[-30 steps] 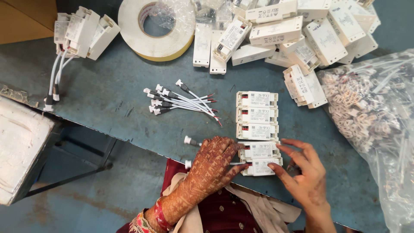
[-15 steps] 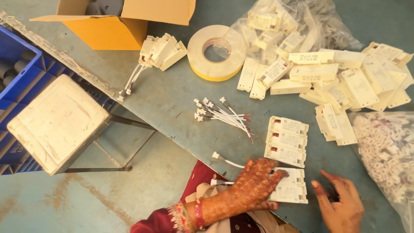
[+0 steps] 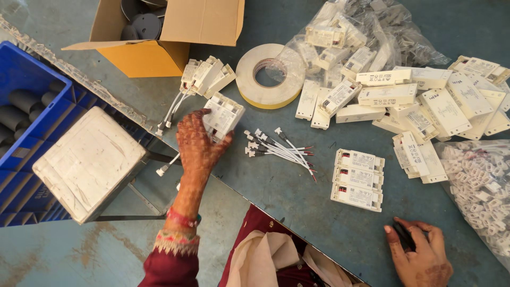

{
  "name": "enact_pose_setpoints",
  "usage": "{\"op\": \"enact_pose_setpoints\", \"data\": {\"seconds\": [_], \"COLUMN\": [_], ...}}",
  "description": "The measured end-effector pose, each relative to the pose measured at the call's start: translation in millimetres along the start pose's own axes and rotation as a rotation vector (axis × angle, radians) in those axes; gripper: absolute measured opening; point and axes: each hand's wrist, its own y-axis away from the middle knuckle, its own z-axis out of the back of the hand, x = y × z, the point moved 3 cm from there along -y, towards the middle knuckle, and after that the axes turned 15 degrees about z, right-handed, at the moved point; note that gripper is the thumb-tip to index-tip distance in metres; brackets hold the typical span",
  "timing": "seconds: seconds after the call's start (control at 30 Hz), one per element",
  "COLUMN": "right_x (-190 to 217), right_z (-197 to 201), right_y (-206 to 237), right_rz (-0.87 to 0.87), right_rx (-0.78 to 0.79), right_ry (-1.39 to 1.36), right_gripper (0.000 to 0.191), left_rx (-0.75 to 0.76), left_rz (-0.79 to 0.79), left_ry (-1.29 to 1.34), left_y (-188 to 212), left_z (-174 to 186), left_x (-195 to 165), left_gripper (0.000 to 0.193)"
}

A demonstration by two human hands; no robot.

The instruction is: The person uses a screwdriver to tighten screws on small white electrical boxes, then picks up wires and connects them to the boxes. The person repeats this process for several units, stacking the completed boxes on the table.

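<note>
— Left hand (image 3: 197,142), what's it got?
— Fingers clamped round 1 white driver box (image 3: 224,114), its wire trailing back under the palm. Finished stack (image 3: 204,75) lies just beyond, long axes matching.
— Right hand (image 3: 419,258)?
— Curled on something dark, near edge of the surface (image 3: 297,196).

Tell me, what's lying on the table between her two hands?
In the head view, between the left hand holding a white module and the right hand: loose white-plugged wires and three white modules in a row.
</note>
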Motion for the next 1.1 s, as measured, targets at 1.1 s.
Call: {"op": "enact_pose_setpoints", "data": {"seconds": [1.1], "right_x": [38.9], "right_z": [21.7], "right_y": [-12.5], "right_rz": [-0.054], "right_rx": [-0.069], "right_ry": [-0.07], "right_gripper": [0.028], "left_rx": [0.301], "left_rz": [0.011], "left_ry": [-0.175], "left_y": [-142.4], "left_z": [-41.9], "left_x": [-11.2], "left_gripper": [0.085]}}
